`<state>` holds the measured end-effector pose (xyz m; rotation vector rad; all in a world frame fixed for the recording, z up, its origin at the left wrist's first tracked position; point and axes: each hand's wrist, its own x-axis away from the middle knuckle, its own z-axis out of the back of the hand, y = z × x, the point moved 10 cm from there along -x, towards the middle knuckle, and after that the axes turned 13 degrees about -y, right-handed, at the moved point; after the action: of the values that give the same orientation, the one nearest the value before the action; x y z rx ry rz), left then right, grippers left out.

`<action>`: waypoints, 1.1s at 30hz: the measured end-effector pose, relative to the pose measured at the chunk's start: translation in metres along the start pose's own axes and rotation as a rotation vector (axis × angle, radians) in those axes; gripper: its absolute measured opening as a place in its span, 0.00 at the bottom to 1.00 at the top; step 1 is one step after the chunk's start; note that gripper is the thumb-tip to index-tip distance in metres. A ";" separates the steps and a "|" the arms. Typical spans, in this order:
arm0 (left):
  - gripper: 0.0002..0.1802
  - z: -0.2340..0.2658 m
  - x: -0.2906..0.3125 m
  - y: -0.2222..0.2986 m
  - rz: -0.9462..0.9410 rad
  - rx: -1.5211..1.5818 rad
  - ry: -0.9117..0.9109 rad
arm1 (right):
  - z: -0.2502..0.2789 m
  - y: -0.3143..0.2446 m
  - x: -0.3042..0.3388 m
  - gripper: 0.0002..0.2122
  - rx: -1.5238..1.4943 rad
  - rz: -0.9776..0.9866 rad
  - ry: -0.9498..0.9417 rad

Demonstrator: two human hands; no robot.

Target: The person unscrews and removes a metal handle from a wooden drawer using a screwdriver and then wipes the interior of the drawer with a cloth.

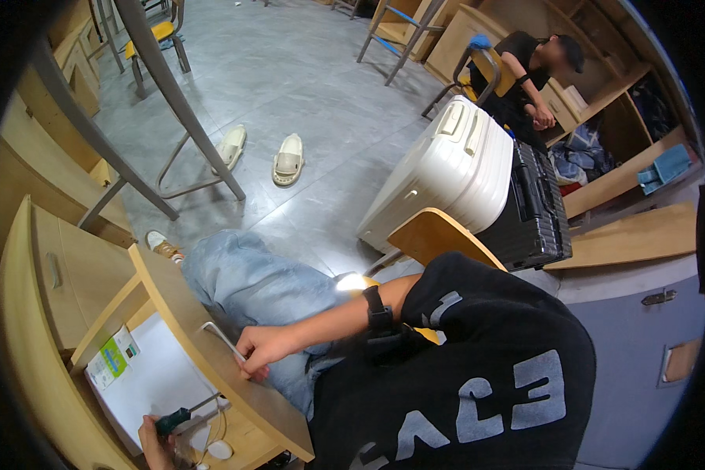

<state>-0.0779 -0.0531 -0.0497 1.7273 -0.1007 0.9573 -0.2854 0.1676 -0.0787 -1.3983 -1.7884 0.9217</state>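
Note:
A wooden drawer (247,388) stands pulled out beside my legs. On the outer side of its front panel, my right hand (265,350) is closed around one end of a slim metal handle (221,338). My left hand (155,445), at the lower edge, grips a screwdriver (172,421) with a dark green handle. The screwdriver's shaft points at the inner face of the front panel; whether its tip sits in a screw is too small to tell. Inside the drawer lie a white sheet (145,384), a green and white card (114,356) and a round white object (220,450) with a cable.
Metal ladder legs (184,102) rise at the left. Pale slippers (288,160) lie on the grey tiled floor. A white suitcase (446,168) and a black suitcase (536,211) stand near a wooden chair back (439,235). Another person (525,70) sits at the far right.

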 end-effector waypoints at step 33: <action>0.24 -0.006 0.003 0.022 -0.101 -0.183 0.096 | 0.009 -0.005 0.015 0.05 -0.022 -0.067 0.170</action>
<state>-0.0900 -0.0555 -0.0308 1.5026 -0.0369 0.9259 -0.2987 0.1801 -0.0782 -1.3794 -1.7108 0.7276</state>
